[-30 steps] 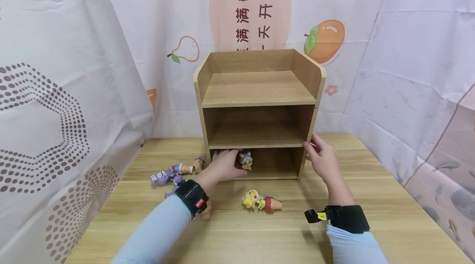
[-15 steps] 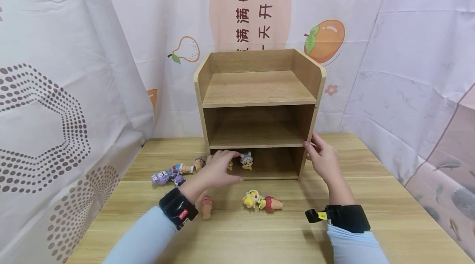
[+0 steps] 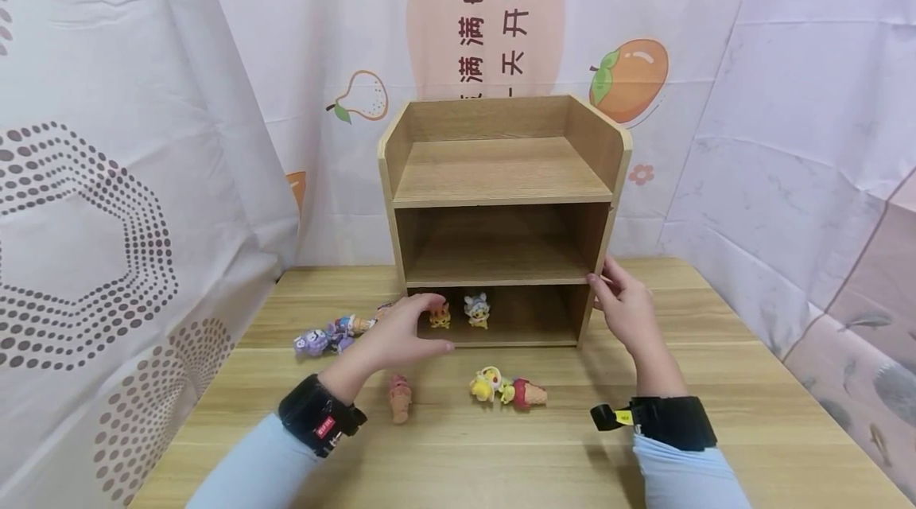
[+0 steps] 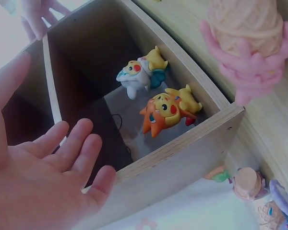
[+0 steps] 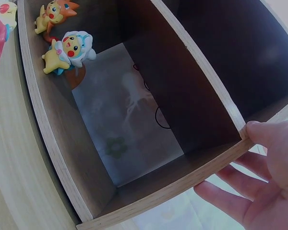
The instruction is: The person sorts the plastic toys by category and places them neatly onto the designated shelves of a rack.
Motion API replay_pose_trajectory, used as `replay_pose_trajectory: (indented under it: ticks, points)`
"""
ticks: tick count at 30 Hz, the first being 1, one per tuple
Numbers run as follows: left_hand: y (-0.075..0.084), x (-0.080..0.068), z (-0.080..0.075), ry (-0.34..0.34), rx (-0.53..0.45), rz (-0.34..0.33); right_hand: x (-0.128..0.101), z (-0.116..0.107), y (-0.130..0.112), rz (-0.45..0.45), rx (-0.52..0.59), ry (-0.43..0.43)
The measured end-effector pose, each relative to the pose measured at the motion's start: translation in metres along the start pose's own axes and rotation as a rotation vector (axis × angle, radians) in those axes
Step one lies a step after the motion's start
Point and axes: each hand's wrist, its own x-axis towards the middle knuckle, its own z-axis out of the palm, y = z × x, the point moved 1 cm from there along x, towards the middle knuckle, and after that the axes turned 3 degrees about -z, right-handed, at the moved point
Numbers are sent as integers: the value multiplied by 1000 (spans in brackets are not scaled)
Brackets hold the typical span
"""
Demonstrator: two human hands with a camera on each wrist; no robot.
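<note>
A three-tier wooden shelf (image 3: 501,195) stands on the table. In its bottom compartment an orange figurine (image 3: 440,316) stands next to a white-and-blue figurine (image 3: 475,309). My left hand (image 3: 409,328) hovers just outside that compartment's left front, fingers spread and holding nothing. The left wrist view shows its bare palm (image 4: 57,167) near the orange figurine (image 4: 168,109) and the white-and-blue figurine (image 4: 137,74). My right hand (image 3: 621,306) rests against the shelf's right side panel, thumb on its front edge (image 5: 240,139) and fingers straight along the outside.
A pink cone toy (image 3: 399,398) lies on the table by my left wrist. A yellow figure joined to a red cone (image 3: 508,391) lies in front of the shelf. Purple and other small figures (image 3: 322,338) lie at the left. Printed curtains surround the table.
My left hand has drawn back out of the bottom compartment toward the left, leaving the orange figurine standing beside the white-and-blue one. The right hand has stayed on the side panel.
</note>
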Motion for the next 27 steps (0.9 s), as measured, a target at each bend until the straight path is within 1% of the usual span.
replay_pose_trajectory:
  ticks: [4,7,10,15,20,22,27]
  points:
    - [0,-2,0,-28,-94,10,-6,-2,-24,-11,3,-10]
    - [1,-3,1,-57,-153,-8,-7,-3,-29,-20,-4,-14]
    - [3,-4,2,-81,-184,-38,-4,-2,-21,-18,-1,-12]
    - [5,-4,8,-113,-213,-68,2,0,6,-11,7,2]
    - [5,0,16,-143,-255,-78,3,0,14,-14,17,10]
    - [5,2,20,-152,-251,-82,3,0,15,-8,16,8]
    - [5,9,30,-179,-195,-91,3,0,16,2,2,3]
